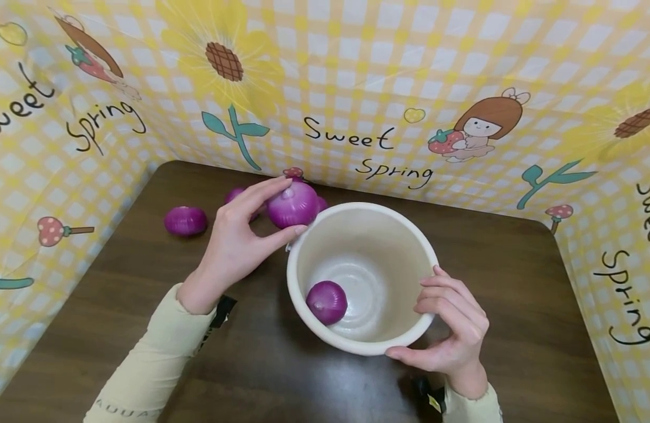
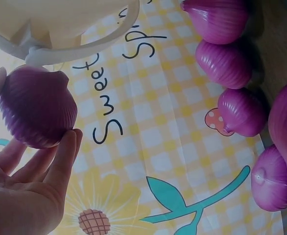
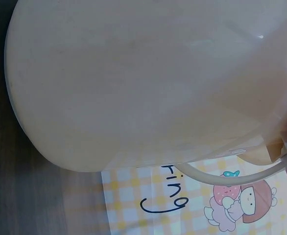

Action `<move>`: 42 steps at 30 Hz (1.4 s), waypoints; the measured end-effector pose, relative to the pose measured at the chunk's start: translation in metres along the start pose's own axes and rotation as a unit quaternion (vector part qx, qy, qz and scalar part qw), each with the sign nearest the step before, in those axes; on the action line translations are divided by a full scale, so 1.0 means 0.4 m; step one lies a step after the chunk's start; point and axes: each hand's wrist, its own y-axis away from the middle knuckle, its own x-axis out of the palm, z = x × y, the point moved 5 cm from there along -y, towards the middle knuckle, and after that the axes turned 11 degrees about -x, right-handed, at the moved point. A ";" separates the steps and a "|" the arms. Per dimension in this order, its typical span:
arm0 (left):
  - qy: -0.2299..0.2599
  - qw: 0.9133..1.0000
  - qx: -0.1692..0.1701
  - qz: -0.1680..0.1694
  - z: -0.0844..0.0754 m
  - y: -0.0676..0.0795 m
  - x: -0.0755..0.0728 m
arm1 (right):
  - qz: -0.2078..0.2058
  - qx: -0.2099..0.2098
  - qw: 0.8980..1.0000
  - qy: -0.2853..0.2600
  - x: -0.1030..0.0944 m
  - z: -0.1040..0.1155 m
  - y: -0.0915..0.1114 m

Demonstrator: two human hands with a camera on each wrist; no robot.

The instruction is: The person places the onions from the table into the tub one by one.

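My left hand holds a purple onion between fingers and thumb, just left of the bucket's rim. In the left wrist view, this onion is gripped close beside the bucket's handle. A second purple onion lies inside the cream-white bucket, against the lower left of its wall. On the bucket's right side, my right hand grips the rim, fingers over the edge and thumb outside. The bucket's outer wall fills most of the right wrist view.
Another onion sits on the dark wooden table left of my left hand. More onions stand near the back, partly hidden by the hand in the head view. A yellow checked cloth rises behind and at both sides.
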 end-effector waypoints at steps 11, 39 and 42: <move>-0.009 1.000 0.017 0.001 -0.019 0.001 0.006 | 0.003 -0.005 1.000 -0.001 0.004 0.008 -0.014; 0.004 0.998 0.058 -0.006 -0.067 -0.020 0.016 | 0.005 -0.007 1.000 -0.002 -0.003 -0.001 -0.003; 0.005 0.998 0.059 -0.003 -0.070 -0.020 0.020 | 0.007 -0.008 1.000 -0.002 -0.001 -0.002 -0.004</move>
